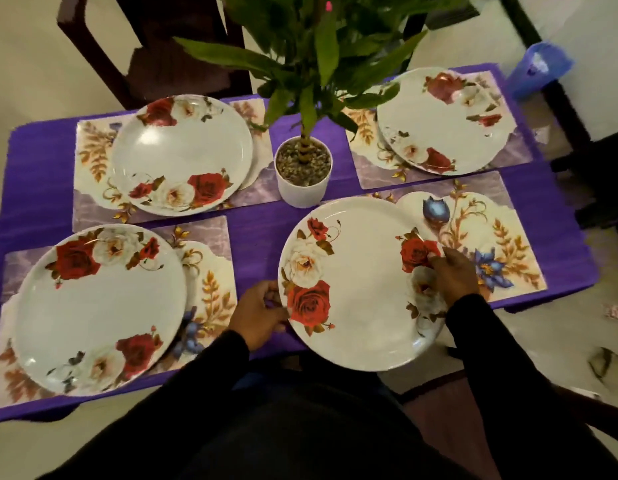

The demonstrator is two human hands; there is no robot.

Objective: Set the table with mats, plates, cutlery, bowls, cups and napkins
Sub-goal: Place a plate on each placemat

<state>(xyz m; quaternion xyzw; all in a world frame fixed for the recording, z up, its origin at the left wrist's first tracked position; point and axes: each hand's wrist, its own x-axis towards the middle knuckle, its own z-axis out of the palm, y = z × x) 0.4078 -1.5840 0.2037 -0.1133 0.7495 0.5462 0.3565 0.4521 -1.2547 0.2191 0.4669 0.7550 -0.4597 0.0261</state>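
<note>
1. Right now the fourth plate sits at the lower right of the frame, held at its rim on both sides, overhanging the near table edge and only partly over its mat.
2. Gripping its left rim is the left hand, fingers curled around the edge; the right hand pinches the right rim with the thumb on top, over the printed roses.
3. By the look of it the plate is stiff and glossy, likely light melamine or ceramic; I would treat it as slippery and breakable. Opposite edges are the sound places to hold, as the hands do now.
4. It probably needs to slide toward the right of the frame to sit centred on the mat.
5. Three other plates are already down on mats: lower left, upper left and upper right.
6. A potted plant stands in the middle of the purple tablecloth, just beyond the held plate's far rim.
7. No cutlery, bowls, cups or napkins are on the table yet.
</note>
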